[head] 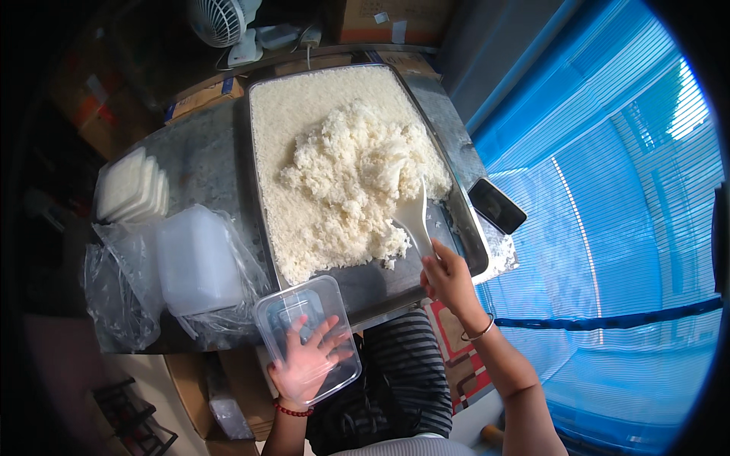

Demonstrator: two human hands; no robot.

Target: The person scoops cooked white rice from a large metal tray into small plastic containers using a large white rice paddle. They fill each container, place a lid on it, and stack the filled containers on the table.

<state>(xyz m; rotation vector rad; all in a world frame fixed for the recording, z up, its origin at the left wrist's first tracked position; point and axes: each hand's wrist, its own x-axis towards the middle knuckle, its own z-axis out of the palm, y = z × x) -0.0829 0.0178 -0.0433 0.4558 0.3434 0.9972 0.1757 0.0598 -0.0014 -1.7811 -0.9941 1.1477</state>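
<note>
My right hand [450, 277] grips the handle of a white rice paddle [418, 219], whose blade is pushed into the heaped cooked rice [365, 154]. The rice covers most of a large metal tray [365, 293]; bare metal shows at the near right corner. Below the tray's near edge, my left hand [311, 359] supports a clear plastic container [337, 296] from underneath, fingers spread against its base and seen through it. No rice is visible inside the container.
Left of the tray lie a stack of plastic containers [199, 262] in a clear bag [128, 285] and a pile of lids [134, 182]. A smartphone [497, 205] rests by the tray's right rim. A small fan [219, 23] stands behind. A blue curtain [570, 228] hangs at right.
</note>
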